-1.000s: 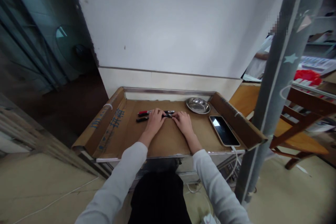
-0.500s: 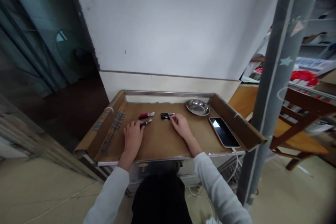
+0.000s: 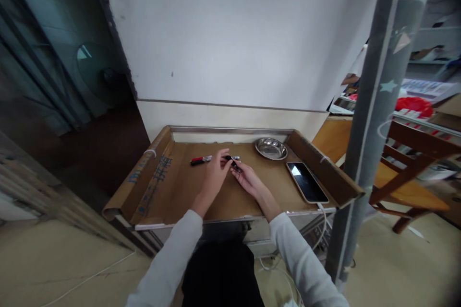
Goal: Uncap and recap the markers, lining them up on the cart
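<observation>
My left hand [image 3: 215,171] and my right hand [image 3: 250,180] are close together over the middle of the cardboard-lined table. Between them is a black marker pen [image 3: 235,165], tilted, with the fingertips of both hands closed on it. Part of it is covered by my fingers, and I cannot tell if each hand has a separate piece. Left of my left hand lie a red marker [image 3: 198,159] and a black marker just in front of it. Behind the held pen, the pale end of another marker [image 3: 236,157] shows on the cardboard.
A round steel dish [image 3: 271,148] stands at the back right. In front of it lies a phone [image 3: 307,182] with a white cable [image 3: 324,220]. Folded cardboard walls [image 3: 322,163] edge the table's sides. A grey post [image 3: 374,105] and a wooden chair [image 3: 414,168] are to the right.
My left hand has moved right with a black marker from the left side and now meets my right hand. My right hand has come slightly nearer to me, off the markers in the middle.
</observation>
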A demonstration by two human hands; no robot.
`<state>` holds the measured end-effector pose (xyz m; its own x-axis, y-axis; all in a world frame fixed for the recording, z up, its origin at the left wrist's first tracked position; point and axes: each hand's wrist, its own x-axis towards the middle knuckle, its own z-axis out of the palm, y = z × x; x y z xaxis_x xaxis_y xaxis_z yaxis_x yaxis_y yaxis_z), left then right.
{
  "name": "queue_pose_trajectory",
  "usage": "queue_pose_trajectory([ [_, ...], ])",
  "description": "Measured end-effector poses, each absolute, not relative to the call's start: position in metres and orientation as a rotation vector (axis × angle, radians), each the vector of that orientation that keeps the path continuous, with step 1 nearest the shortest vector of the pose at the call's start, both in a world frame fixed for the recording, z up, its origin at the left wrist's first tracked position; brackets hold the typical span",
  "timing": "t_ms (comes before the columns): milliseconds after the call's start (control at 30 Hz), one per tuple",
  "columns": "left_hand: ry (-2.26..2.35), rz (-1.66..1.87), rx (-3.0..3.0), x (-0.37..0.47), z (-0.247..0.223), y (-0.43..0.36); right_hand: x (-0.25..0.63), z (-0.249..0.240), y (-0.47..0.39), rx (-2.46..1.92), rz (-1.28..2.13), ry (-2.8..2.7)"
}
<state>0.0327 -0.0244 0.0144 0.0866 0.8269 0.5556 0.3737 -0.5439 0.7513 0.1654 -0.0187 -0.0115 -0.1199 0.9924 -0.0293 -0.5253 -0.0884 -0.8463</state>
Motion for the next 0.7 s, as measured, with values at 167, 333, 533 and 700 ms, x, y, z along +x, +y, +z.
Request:
queue_pose_trajectory([
  [167, 1.114, 1.457, 1.971, 0.039, 0.012, -0.030, 0.173, -0.012, -0.019, -0.734, 1.665, -0.654],
  [333, 1.113, 1.567, 1.580, 0.020, 0.013, -0.019, 0.188, -0.010, -0.025, -0.724, 1.751, -0.810],
  [533, 1.056, 1.441, 1.265, -0.008, -0.005, 0.001, 0.206, -0.010, -0.031, -0.738, 1.659, -0.927],
  [700, 1.091, 1.134, 1.866, -0.002, -0.022, -0.004, 0.205, -0.017, -0.033, -0.879, 1.401, -1.059],
])
